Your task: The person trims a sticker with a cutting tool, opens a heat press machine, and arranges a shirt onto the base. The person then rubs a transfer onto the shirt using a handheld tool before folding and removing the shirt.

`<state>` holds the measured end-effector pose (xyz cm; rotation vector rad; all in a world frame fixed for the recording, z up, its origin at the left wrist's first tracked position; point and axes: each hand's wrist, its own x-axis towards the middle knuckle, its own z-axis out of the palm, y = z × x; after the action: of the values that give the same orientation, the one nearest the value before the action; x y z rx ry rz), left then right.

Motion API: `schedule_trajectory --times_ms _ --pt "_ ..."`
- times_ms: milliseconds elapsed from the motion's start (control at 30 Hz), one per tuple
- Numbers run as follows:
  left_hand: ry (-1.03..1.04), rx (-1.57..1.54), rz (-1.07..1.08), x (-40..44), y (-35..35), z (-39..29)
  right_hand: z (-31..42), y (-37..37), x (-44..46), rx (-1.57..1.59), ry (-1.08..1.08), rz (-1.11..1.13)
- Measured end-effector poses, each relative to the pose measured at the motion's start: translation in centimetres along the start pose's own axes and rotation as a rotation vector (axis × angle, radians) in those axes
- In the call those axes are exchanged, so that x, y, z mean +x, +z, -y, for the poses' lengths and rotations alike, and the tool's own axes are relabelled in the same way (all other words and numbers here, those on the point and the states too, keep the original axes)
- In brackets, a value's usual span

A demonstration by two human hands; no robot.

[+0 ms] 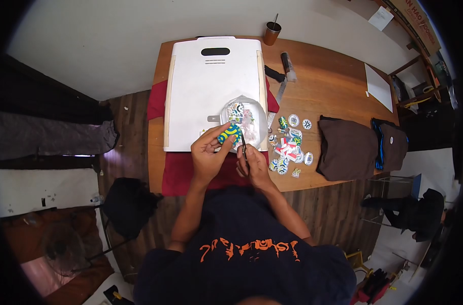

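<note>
Between the fingers of my left hand (pixel 208 150) is a green, blue and yellow patterned sticker (pixel 229 134). My right hand (pixel 253 163) is closed around dark scissors (pixel 244 148), whose blades point up beside the sticker's right edge. Under and behind both hands lies a clear plastic bag (pixel 259 114) with patterned cut pieces and scraps inside. The bag rests on the lower right of a white board (pixel 190 96). Right of the board, a loose pile of stickers (pixel 288 147) is spread on the wooden table (pixel 333 86).
Folded brown garments (pixel 345 149) lie on the table's right side. A brown cup (pixel 272 33), a dark roll (pixel 287 66) and a metal ruler (pixel 281 90) are near the back. White paper (pixel 378 87) lies at the far right. Red cloth (pixel 190 173) hangs at the front edge.
</note>
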<state>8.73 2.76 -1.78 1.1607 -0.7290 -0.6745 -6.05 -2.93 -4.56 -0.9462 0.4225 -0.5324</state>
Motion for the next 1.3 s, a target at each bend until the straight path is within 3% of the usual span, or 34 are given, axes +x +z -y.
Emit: schedule_trajectory --times_ms 800,1000,1100,1200,1300 --pt "-0.013 -0.018 0.0 -0.1 0.0 -0.1 -0.2 0.0 0.1 -0.022 -0.009 -0.015" --pt "-0.022 -0.017 -0.029 -0.3 -0.4 1.1 -0.4 -0.5 0.1 0.02 -0.009 -0.146" --pt "-0.034 -0.01 -0.03 -0.4 -0.5 2.3 -1.4 -1.2 1.2 -0.171 -0.138 -0.238" --pt "-0.081 0.013 -0.02 -1.0 -0.4 3.6 -1.6 -2.2 1.7 -0.025 -0.094 -0.23" --pt "-0.136 -0.011 -0.011 -1.8 0.3 4.5 -1.8 -1.8 1.9 -0.199 -0.104 -0.326"
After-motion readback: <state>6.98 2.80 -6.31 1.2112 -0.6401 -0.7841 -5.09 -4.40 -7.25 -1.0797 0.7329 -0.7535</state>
